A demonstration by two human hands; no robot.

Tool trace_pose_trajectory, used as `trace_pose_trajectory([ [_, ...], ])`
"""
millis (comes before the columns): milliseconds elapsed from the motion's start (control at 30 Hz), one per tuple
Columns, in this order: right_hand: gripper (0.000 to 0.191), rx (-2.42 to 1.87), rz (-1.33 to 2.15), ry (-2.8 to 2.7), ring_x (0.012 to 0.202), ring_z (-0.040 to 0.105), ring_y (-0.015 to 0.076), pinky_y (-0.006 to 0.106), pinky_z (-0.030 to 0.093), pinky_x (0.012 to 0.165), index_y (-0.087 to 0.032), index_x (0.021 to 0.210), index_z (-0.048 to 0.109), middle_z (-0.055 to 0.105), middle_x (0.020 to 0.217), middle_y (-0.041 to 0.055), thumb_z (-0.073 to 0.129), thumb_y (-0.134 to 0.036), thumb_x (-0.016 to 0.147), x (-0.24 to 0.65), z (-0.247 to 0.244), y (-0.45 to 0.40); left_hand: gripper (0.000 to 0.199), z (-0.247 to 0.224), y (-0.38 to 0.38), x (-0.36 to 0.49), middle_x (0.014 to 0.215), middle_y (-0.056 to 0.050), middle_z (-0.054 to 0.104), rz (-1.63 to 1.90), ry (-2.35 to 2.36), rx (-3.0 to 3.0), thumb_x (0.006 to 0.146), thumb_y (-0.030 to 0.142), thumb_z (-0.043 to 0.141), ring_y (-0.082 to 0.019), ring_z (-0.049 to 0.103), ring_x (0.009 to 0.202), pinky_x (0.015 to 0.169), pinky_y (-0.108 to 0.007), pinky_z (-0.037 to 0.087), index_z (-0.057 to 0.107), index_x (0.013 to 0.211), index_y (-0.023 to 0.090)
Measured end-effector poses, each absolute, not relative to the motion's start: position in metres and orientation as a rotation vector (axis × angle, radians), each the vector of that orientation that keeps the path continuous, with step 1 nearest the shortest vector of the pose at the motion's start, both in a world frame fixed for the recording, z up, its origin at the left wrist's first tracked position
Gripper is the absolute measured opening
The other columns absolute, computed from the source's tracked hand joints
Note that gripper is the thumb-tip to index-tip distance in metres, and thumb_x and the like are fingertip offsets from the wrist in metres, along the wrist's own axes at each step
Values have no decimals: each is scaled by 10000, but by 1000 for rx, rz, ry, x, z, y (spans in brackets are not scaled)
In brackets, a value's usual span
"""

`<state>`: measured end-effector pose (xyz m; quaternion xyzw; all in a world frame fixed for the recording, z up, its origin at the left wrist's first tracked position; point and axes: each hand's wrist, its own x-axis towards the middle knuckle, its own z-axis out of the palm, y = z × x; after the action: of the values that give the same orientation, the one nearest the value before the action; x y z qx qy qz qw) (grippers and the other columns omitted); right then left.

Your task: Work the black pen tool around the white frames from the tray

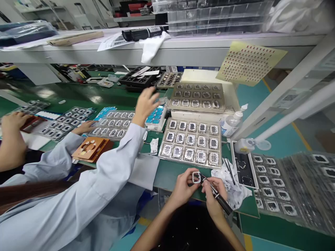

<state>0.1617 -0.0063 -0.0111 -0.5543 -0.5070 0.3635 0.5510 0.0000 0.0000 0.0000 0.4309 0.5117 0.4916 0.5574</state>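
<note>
In front of my body, my left hand (184,187) pinches a small white frame-shaped part (196,177) by its edge. A thick black marker pen (221,198) lies in the grip of my right hand (216,195), its tip touching or very close to the part's right side. Just beyond both hands sits a clear plastic tray (220,139) with rows of similar framed parts in its pockets. To the right of my right hand, black tweezers (229,170) rest on a crumpled white cloth (239,195).
A second tray (223,99) stands behind, near a pump bottle (231,123). At right are a black panel in a white frame (244,170) and more trays (282,177). A co-worker's sleeve (115,167) reaches across on the left. A shelf (183,52) spans above.
</note>
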Motion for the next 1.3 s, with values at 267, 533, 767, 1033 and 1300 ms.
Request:
trace_pose_trajectory([
  [267, 315, -1262, 813, -1215, 584, 742, 187, 315, 620, 589, -253, 1040, 757, 796, 758, 1, 824, -554, 1103, 158, -4, -6, 433, -6, 0, -2, 1195, -117, 931, 1181, 1194, 1035, 936, 344, 960, -271, 931, 1033, 944, -369, 778, 812, 1322, 215],
  [533, 306, -1248, 807, -1257, 701, 807, 209, 372, 699, 710, -280, 943, 713, 791, 806, -12, 843, -510, 1097, 161, -8, -12, 569, -9, -4, -12, 1225, -91, 925, 1160, 1166, 1017, 882, 414, 1060, -259, 935, 1101, 1031, -376, 777, 784, 1342, 227],
  [767, 213, -1158, 758, -1350, 1001, 953, 314, 466, 792, 855, -313, 987, 693, 821, 840, -7, 811, -426, 1123, 157, -14, -11, 424, -14, -7, -16, 1238, -78, 927, 1210, 1147, 1139, 985, 365, 1003, -222, 946, 1103, 1022, -321, 777, 755, 1306, 242],
  [1033, 111, -1074, 616, -1426, 986, 969, 305, 420, 822, 829, -308, 1048, 781, 919, 970, 9, 850, -226, 1074, 151, -3, -9, 346, -13, -11, -17, 1245, -83, 939, 1204, 1208, 1296, 1074, 371, 907, -235, 957, 1122, 1037, -338, 789, 753, 1355, 241],
  [1300, 119, -1066, 589, -1470, 1004, 974, 305, 392, 816, 810, -293, 1055, 791, 931, 967, 17, 855, -195, 1069, 150, 3, -8, 315, -17, -15, -15, 1288, -82, 943, 1254, 1299, 1406, 1082, 354, 877, -241, 954, 1156, 1024, -335, 788, 768, 1359, 250],
])
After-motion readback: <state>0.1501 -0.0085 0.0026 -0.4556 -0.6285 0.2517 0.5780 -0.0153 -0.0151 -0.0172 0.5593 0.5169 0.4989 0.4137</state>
